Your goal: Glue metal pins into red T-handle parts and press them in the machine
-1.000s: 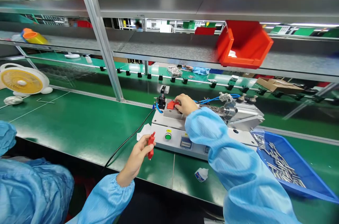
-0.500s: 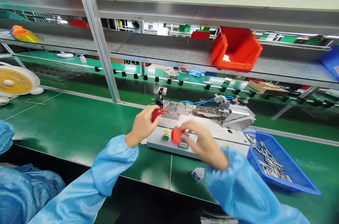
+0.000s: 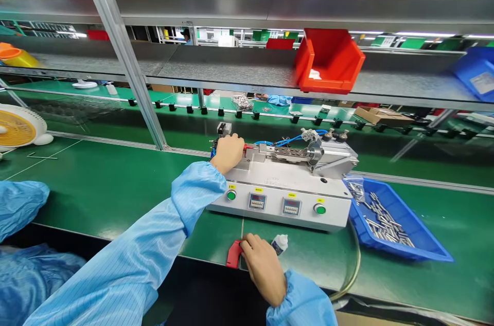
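My left hand (image 3: pixel 229 152) is closed at the left end of a grey bench machine (image 3: pixel 285 174), its fingers around a red part (image 3: pixel 247 146) with a thin tip. Most of that part is hidden behind the fingers. Low at the table's front edge, my right hand (image 3: pixel 263 266) pinches the right end of a flat, angular red plastic piece (image 3: pixel 233 254), which rests at the tabletop. Just beyond the right fingers lies a small white bottle (image 3: pixel 280 243) with a dark label.
A blue tray (image 3: pixel 420 228) of metal pins stands right of the machine, with a hose (image 3: pixel 354 269) in front. Above is a shelf (image 3: pixel 231 66) bearing a red bin (image 3: pixel 330 66). At left are a fan (image 3: pixel 19 125), a hex key (image 3: pixel 42 156) and another person's blue sleeve (image 3: pixel 23 205).
My left hand has brought the red part to the machine's left end. The right hand has moved down and toward me, lowering the red plastic piece to the table's front edge. The view has shifted.
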Tool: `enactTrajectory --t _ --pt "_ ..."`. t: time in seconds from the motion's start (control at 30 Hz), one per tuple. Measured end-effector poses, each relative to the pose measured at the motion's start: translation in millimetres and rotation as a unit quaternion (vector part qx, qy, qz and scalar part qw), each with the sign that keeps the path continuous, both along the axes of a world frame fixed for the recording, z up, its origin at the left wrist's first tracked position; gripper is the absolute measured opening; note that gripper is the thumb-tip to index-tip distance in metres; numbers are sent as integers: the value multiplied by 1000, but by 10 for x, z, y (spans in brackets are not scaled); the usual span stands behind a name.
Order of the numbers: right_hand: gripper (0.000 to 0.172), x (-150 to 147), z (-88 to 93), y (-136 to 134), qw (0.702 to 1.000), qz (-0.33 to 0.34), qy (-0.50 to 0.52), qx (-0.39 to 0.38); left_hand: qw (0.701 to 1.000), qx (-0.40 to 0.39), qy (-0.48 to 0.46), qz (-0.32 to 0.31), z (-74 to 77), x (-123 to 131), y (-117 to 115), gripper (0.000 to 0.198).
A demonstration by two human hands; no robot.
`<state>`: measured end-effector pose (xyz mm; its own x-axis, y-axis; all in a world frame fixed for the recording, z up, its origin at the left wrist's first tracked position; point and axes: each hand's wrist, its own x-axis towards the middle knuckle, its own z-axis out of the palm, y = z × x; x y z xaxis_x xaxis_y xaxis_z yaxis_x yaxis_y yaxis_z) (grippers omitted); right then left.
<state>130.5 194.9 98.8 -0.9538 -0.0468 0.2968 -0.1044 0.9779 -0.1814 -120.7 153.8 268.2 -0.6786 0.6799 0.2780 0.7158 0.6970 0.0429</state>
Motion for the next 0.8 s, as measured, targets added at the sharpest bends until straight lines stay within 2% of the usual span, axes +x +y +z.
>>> enactTrajectory --t 0.07,0.13,0.23,0.3,0.37,0.43,0.5,0.57,0.67,0.8 --pt "35 37 40 -28 1000 1 -2 -21 1000 -3 10 -1 -24 20 -57 27" --pt "34 107 147 -42 997 9 3 -79 1000 5 25 -10 -82 34 -126 28" --pt "37 278 394 16 977 32 24 -208 995 68 50 -53 -237 21 -220 25" --pt "42 402 583 139 961 30 54 -268 988 115 57 -84 -348 -5 -269 22" --pt "39 485 756 341 954 -13 108 -281 985 130 48 -99 -431 -31 -317 22" --pt "26 501 862 611 946 -99 193 -243 987 122 28 -106 -484 -59 -367 26" --pt "15 460 856 909 920 -206 280 -184 985 121 9 -119 -526 -101 -413 33" --pt "21 404 748 1173 903 -273 306 -128 982 136 -4 -130 -574 -154 -445 43" --pt "33 342 522 1399 913 -295 254 -119 978 162 -33 -128 -647 -216 -472 58" --pt "38 284 307 1422 920 -290 214 -154 973 189 -60 -120 -715 -243 -494 67"
